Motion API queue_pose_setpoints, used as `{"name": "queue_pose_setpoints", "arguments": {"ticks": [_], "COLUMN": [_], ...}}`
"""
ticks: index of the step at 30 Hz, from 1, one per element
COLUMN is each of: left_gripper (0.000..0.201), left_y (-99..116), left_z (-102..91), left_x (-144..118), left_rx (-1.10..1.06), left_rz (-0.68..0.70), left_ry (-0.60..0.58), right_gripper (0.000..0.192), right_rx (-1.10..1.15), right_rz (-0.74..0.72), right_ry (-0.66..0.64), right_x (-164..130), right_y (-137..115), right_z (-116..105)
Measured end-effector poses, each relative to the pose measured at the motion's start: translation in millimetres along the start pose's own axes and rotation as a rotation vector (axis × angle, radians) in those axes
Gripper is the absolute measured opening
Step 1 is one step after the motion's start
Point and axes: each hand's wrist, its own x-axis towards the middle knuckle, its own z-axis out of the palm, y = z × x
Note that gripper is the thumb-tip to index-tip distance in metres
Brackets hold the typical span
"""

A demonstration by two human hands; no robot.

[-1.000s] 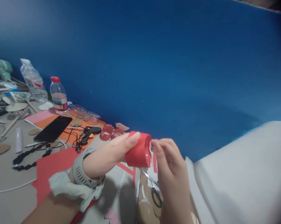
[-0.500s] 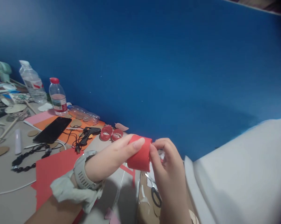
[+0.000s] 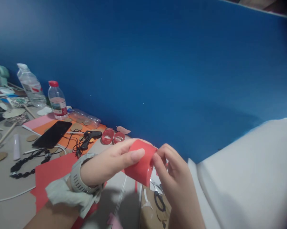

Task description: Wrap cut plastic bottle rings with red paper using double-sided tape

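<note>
A short red paper-covered tube (image 3: pixel 145 163) is held up in front of me, tilted, with a shiny clear edge at its right end. My left hand (image 3: pixel 116 160) is closed round it, the thumb lying across the red side and the other fingers mostly hidden behind. At the tube's upper right rim, my right hand (image 3: pixel 174 168) pinches with thumb and forefinger; its other fingers are curled. The inside of the tube faces away from me. Below the right hand lie scissors (image 3: pixel 159 201) with black handles, on brown cardboard (image 3: pixel 150 219).
To the left are red paper (image 3: pixel 50 178), a black glue gun (image 3: pixel 89 138), a phone (image 3: pixel 53 133) and a bead bracelet (image 3: pixel 19 175). Two red rings (image 3: pixel 107 136) and plastic bottles (image 3: pixel 58 101) stand along the blue wall (image 3: pixel 157 63). White padding (image 3: pixel 248 178) rises at right.
The tube has tipped, its right end turning downward and slightly toward me. Both hands still hold it, and the right hand has shifted a little lower. My view has moved slightly.
</note>
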Motion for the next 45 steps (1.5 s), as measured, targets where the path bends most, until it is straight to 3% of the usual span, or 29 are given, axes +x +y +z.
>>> {"name": "queue_pose_setpoints", "arguments": {"ticks": [5,8,14,16,21,25,33,39,45], "left_gripper": [0.041,0.046,0.049,0.047,0.032,0.036,0.035,0.047,0.051], "left_y": [3,3,0,-3,-5,0,3,3,9], "left_z": [0.8,2.4,3.5,2.3,2.9,6.9,9.4,11.4,13.6], "left_x": [-2,-3,-6,-6,-6,-6,-11,-14,-14], "left_rx": [-0.115,-0.190,-0.233,-0.208,-0.136,-0.107,-0.022,-0.068,0.177], "left_rz": [-0.003,0.032,0.013,0.029,0.068,0.065,0.050,0.021,0.084], "left_ry": [0.098,0.087,0.097,0.072,0.096,0.088,0.077,0.034,0.147], "right_gripper": [0.031,0.030,0.031,0.030,0.025,0.032,0.025,0.032,0.025], "right_rx": [0.299,0.329,0.420,0.422,0.352,0.276,0.194,0.211,0.249], "right_rz": [0.063,0.098,0.195,0.253,0.194,0.160,0.109,0.071,0.129], "right_ry": [-0.020,-0.106,-0.122,-0.020,-0.105,-0.139,-0.132,-0.118,-0.165], "right_x": [0,-1,-7,-8,-3,0,1,-5,-6], "right_y": [8,7,-11,-13,-5,-2,-1,-4,-5], "right_z": [-7,-7,4,6,4,2,2,-1,0]}}
